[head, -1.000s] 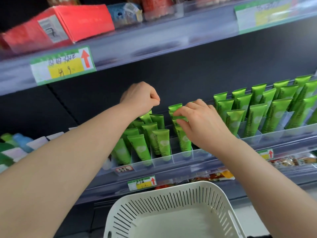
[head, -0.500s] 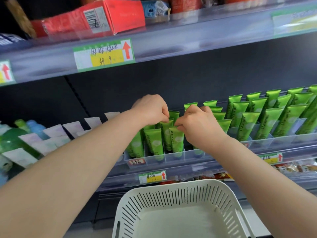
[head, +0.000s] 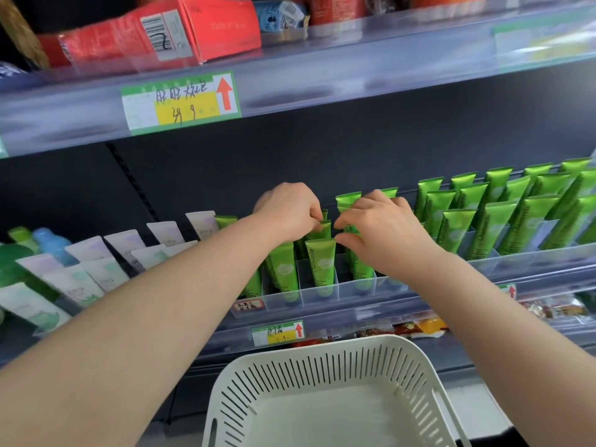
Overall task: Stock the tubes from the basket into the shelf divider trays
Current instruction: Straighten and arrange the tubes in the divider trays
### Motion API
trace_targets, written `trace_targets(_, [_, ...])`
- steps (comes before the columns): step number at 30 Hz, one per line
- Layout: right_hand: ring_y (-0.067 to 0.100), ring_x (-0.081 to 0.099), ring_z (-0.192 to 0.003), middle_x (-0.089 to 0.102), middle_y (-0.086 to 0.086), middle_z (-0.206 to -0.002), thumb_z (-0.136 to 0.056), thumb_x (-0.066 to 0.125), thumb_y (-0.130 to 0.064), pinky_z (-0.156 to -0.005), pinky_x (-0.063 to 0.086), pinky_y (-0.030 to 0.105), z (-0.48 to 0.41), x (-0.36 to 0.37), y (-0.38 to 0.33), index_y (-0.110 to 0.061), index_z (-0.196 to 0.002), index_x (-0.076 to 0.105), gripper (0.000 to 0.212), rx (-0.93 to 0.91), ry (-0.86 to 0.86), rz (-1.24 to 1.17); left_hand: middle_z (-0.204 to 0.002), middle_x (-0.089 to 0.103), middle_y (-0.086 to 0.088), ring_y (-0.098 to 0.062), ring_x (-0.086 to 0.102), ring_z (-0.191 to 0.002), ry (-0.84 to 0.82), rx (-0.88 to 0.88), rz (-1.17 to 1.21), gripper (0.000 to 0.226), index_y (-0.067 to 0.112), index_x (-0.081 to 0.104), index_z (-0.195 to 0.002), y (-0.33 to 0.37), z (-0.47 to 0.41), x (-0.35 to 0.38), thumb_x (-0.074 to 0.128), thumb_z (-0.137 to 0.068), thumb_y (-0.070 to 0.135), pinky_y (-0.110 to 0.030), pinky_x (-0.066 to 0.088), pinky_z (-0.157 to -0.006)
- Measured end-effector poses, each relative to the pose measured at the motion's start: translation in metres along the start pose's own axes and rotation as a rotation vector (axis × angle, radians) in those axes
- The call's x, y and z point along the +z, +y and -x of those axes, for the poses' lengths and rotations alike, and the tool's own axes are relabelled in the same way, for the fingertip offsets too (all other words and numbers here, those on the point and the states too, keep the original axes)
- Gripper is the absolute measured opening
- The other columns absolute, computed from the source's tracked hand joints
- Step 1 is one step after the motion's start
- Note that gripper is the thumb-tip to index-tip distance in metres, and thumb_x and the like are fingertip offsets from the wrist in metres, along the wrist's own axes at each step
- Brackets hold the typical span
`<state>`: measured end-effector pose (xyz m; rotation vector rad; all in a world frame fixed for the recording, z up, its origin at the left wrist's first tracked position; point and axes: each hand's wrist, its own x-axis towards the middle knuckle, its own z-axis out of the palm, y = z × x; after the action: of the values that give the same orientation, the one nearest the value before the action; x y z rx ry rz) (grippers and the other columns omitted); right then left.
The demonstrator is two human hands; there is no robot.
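The hands have closed in on each other since a second ago. Back then there was a clear gap with a tube standing in it, and now the left grip (head: 287,211) and right grip (head: 383,230) are almost knuckle to knuckle over the tray (head: 317,295). The basket (head: 322,359) below shows only its white floor, same as before. My guess is the stocking is basically done and this is just straightening the last green tubes (head: 321,262) in their slots.

The left grip is curled tight, fingertips pinching the crimped top of a back tube (head: 325,229). The right grip is narrow too: thumb and forefinger look closed on the top of the neighbour tube (head: 351,228), with the other fingers bent over the row behind. Both tubes stand in the tray, not lifted out as far as I can tell.
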<state>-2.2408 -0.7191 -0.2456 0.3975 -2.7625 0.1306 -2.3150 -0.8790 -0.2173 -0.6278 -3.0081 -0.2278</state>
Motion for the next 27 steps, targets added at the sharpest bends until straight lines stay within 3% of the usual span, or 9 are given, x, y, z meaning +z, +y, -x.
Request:
trace_targets(6, [0.02,0.046,-0.112,0.061,-0.006,-0.113,-0.099,0.042,-0.037,-0.082,0.036,0.037,-0.004,0.001,0.004,-0.029,-0.113,0.065,0.028,0.025,0.047,-0.021,-0.085,0.069,0.016,-0.013,0.062,-0.086,0.077,-0.1,0.183,0.014,0.031,0.076,-0.08,-0.005,-0.011,-0.013,0.074,-0.079,0.045,-0.032,0.051,-0.076])
trace_targets(9, [0.02,0.046,-0.112,0.061,-0.005,-0.113,-0.099,0.039,-0.037,-0.084,0.038,0.039,-0.009,0.001,0.005,-0.029,-0.114,0.063,0.03,0.027,0.052,-0.029,-0.088,0.07,0.017,-0.012,0.063,-0.088,0.121,-0.099,0.103,0.004,0.03,0.076,-0.083,-0.007,-0.017,-0.019,0.072,-0.082,0.032,-0.029,0.048,-0.071])
trace_targets(15, [0.021,0.045,-0.114,0.06,-0.005,-0.116,-0.1,0.037,-0.031,-0.086,0.038,0.04,-0.012,0.004,0.007,-0.028,-0.118,0.061,0.03,0.034,0.033,-0.032,-0.095,0.07,0.013,-0.016,0.062,-0.095,0.022,-0.07,-0.09,0.007,0.032,0.074,-0.088,-0.003,-0.027,-0.009,0.076,-0.081,0.034,-0.03,0.047,-0.073])
trace_targets(27, [0.023,0.046,-0.111,0.062,-0.004,-0.111,-0.098,0.042,-0.023,-0.085,0.04,0.04,-0.022,0.011,0.007,-0.025,-0.115,0.063,0.027,0.025,0.038,-0.062,-0.097,0.07,0.009,-0.019,0.062,-0.092,0.071,-0.174,-0.037,0.013,0.03,0.075,-0.09,-0.009,-0.041,-0.013,0.073,-0.083,0.041,-0.029,0.044,-0.068])
